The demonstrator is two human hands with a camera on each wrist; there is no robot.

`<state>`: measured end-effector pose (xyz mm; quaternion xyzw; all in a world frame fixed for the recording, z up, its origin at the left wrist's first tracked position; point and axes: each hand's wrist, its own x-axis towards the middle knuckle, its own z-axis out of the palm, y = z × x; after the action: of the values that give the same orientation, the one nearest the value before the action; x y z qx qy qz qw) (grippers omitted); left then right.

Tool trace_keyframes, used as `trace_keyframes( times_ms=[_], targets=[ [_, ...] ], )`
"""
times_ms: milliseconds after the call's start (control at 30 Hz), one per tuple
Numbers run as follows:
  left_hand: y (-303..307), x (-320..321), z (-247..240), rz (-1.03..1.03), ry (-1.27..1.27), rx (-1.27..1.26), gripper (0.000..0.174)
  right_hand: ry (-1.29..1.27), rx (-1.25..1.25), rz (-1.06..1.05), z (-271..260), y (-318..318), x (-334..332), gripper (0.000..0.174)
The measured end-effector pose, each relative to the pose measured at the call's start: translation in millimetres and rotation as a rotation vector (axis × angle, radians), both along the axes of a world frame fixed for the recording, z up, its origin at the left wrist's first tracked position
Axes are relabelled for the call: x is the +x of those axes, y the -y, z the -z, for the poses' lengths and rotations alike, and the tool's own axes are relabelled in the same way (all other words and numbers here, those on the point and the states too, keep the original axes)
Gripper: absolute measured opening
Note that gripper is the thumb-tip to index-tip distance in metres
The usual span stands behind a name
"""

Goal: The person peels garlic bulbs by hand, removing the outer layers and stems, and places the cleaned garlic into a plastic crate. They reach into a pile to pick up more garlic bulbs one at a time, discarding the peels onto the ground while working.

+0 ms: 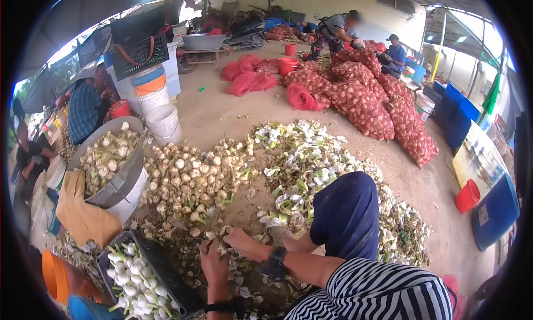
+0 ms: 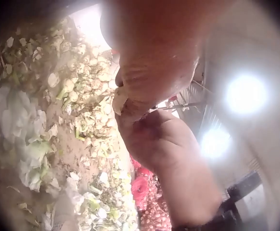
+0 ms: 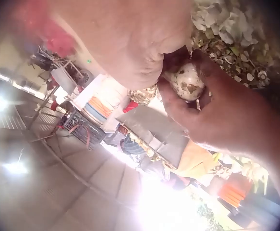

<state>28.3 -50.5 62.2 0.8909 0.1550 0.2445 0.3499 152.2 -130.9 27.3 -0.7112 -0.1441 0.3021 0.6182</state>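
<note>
In the right wrist view, a whitish garlic bulb [image 3: 188, 83] with brown patches of skin sits between the thumb and fingers of my left hand [image 3: 231, 108]. My right hand [image 3: 123, 41] is curled against the bulb's upper side, its fingertips mostly hidden. The head view has my left hand [image 1: 215, 261] and right hand [image 1: 242, 242] meeting above the littered ground. Seen from the left wrist, the left hand [image 2: 157, 62] and right hand [image 2: 166, 147] touch, with a pale bit of the bulb [image 2: 120, 100] showing between them.
A black crate [image 1: 161, 264] of white, trimmed garlic stands at lower left, near a grey tub [image 1: 136, 178] of bulbs. Untrimmed bulbs [image 1: 186, 178] lie ahead, with peelings [image 1: 302, 153] to their right. Red net sacks [image 1: 361, 106] and several people are farther back.
</note>
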Motion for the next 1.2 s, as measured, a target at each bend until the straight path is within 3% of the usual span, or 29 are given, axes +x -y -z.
trace_keyframes(
  times_ms=[67,100,200,233,333,400,433,500,600,667,700,800,833,900,967,1033,1133,1200],
  targets=[
    [-6.7,2.8,9.8,-0.002,0.101,-0.325,0.049,0.001,-0.011,-0.032,-20.4,11.3,-2.1,0.016],
    [-8.9,1.7,5.8,-0.012,0.195,-0.324,0.038,0.001,-0.017,-0.05,-24.2,15.7,-1.9,0.017],
    [-18.5,-5.5,18.8,0.12,0.426,-1.555,0.029,0.336,-0.114,-0.138,-30.2,21.5,0.5,0.022],
    [-20.5,-4.2,25.3,0.114,0.441,-1.604,0.025,0.213,0.008,-0.139,-30.8,24.8,0.3,0.023],
    [-9.1,-4.5,-1.0,0.065,0.453,-1.534,0.027,-0.248,0.32,-0.118,-25.5,25.7,-8.1,0.026],
    [-9.9,3.0,19.9,0.068,0.368,-1.149,0.031,-0.664,0.433,-0.051,-20.8,24.9,-7.2,0.029],
    [-9.4,8.9,32.0,0.075,0.327,-0.958,0.032,-0.526,0.353,-0.094,-19.2,26.2,-6.8,0.03],
    [2.9,9.1,5.1,0.015,0.29,-1.056,0.036,-0.254,0.182,-0.183,-20.6,28.8,-5.2,0.032],
    [2.1,4.7,-2.5,-0.033,0.301,-1.214,0.031,-0.15,0.312,-0.168,-11.0,29.6,-9.0,0.028],
    [-2.9,-0.3,-4.5,-0.068,0.336,-1.324,0.028,0.004,0.197,-0.252,-9.2,31.4,-9.1,0.026],
    [-6.4,1.2,-0.3,-0.063,0.309,-1.326,0.035,0.045,0.192,-0.277,-30.3,38.1,-13.7,0.026],
    [-33.9,-0.1,38.9,-0.081,-0.048,-1.219,0.038,0.063,0.1,-0.289,-54.8,46.7,-14.5,0.034],
    [-50.7,8.9,100.5,-0.207,0.139,-0.68,0.032,0.052,-0.002,-0.264,-50.4,45.0,-7.6,0.037],
    [-34.1,4.6,69.0,-0.197,0.109,-0.279,0.024,0.133,-0.183,-0.272,-59.3,46.0,0.6,0.044],
    [-15.0,-4.4,28.2,-0.176,0.068,0.123,0.021,0.477,-0.153,-0.267,-29.6,33.1,-1.8,0.044],
    [-15.7,-8.2,21.3,-0.169,0.037,0.056,0.021,0.694,-0.158,-0.284,-11.2,24.6,-6.9,0.044],
    [-19.8,-6.2,20.9,-0.119,0.028,-0.045,0.018,0.697,-0.189,-0.274,-4.4,21.6,-6.5,0.046],
    [-23.8,-7.8,29.2,-0.087,0.044,-0.191,0.014,0.498,-0.285,-0.253,-33.6,26.1,-7.7,0.04]
  ],
)
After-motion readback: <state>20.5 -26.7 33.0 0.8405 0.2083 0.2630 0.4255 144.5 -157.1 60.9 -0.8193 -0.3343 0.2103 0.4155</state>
